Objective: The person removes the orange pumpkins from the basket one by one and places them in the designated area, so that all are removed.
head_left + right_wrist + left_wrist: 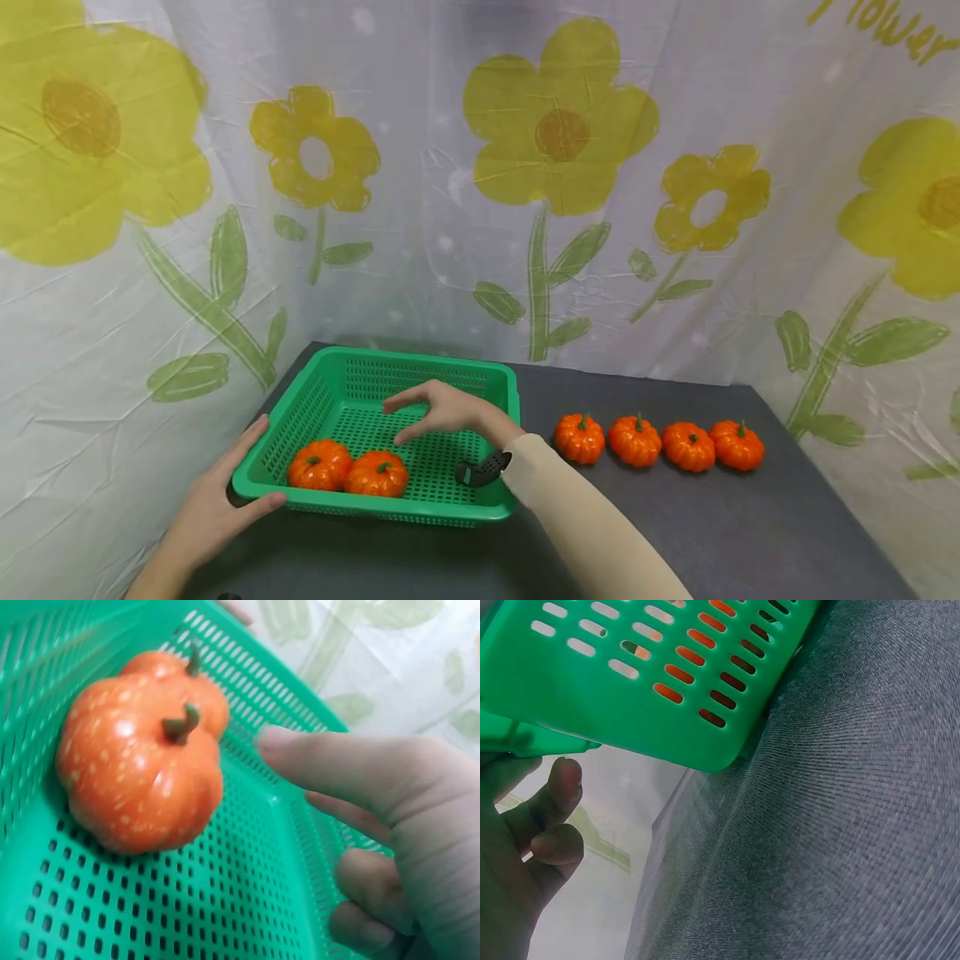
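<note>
A green plastic basket (pixel 491 510) with slotted walls stands on the dark table. Two small orange pumpkins with green stems, one left (pixel 320 465) and one right (pixel 377 473), sit side by side at its front left; the right wrist view shows the nearer pumpkin (pixel 142 769) up close. My left hand (pixel 206 508) grips the basket's left front corner, thumb by the front rim, fingers along the left side. Over the inside of the basket is my right hand (pixel 442 408), thumb and fingers spread apart with nothing between them, behind the pumpkins and to their right.
Several more orange pumpkins (pixel 636 441) stand in a row on the dark table (pixel 720 533), right of the basket. A white curtain (pixel 420 250) painted with yellow flowers hangs behind the table and along both sides. A black band (pixel 482 470) circles the right wrist.
</note>
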`<state>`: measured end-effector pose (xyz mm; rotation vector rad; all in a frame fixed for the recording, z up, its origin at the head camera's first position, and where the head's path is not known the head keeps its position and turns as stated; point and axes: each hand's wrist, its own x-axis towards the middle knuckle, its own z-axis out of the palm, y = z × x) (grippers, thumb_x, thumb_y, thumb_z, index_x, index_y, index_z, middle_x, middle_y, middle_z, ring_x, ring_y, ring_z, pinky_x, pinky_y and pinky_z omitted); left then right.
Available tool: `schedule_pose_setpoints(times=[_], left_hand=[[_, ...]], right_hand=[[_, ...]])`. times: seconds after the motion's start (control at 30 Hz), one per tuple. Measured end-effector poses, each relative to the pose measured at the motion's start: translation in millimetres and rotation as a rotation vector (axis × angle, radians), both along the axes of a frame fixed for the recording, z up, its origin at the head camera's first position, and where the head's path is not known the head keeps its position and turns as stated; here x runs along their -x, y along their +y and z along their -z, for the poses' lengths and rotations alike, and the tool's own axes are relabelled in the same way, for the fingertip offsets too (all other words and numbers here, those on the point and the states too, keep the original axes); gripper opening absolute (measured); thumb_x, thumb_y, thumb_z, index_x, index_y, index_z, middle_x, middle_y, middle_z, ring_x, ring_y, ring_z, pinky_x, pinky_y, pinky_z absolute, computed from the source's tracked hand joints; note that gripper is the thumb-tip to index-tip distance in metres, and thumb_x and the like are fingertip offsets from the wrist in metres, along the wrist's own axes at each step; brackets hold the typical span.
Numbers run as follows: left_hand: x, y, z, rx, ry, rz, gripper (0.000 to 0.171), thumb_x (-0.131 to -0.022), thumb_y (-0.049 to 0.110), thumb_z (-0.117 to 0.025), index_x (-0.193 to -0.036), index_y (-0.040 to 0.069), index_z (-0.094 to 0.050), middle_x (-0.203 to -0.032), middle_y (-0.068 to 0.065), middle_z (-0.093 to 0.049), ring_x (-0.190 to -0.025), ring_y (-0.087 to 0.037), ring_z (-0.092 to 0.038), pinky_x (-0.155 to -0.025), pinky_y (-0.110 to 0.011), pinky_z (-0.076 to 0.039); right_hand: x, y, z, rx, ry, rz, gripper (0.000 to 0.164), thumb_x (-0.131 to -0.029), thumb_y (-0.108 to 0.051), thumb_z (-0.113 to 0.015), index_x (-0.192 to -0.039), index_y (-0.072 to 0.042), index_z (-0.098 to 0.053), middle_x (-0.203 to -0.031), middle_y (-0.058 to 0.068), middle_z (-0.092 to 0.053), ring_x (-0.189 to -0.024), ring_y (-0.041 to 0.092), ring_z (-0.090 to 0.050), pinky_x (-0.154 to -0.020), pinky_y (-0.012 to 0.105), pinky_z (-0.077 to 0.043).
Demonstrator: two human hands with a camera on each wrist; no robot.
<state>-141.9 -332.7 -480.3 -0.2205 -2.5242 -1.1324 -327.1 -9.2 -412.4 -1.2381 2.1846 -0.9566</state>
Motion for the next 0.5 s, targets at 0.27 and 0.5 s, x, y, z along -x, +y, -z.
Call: schedule_pose_setpoints(times=[0.27, 0.5], left_hand=[[0.6, -0.4, -0.4, 0.002, -0.013, -0.002, 0.103, -0.087, 0.026, -0.087, -0.17, 0.036, -0.026, -0.171, 0.027, -0.022, -0.132, 0.028, -0.017, -0.101, -0.081, -0.034], [0.5, -0.1, -0.2, -0.002, -0.01, -0.003, 0.103, -0.087, 0.026, -0.087, -0.17, 0.035, -0.026, -0.173, 0.021, -0.023, -0.134, 0.028, -0.016, -0.104, -0.082, -0.032]], right_hand=[[-0.9, -9.9, 3.1, -0.183, -0.038, -0.193, 0.078, -0.089, -0.018, -0.089, -0.157, -0.011, -0.053, -0.159, 0.0, -0.056, -0.15, 0.009, -0.043, -0.119, 0.029, -0.04], [-3.1, -16.6, 7.3, -0.288, -0.082, -0.203, 0.082, -0.086, -0.015, -0.091, -0.158, -0.015, -0.053, -0.159, -0.006, -0.054, -0.15, 0.007, -0.042, -0.12, 0.03, -0.039]])
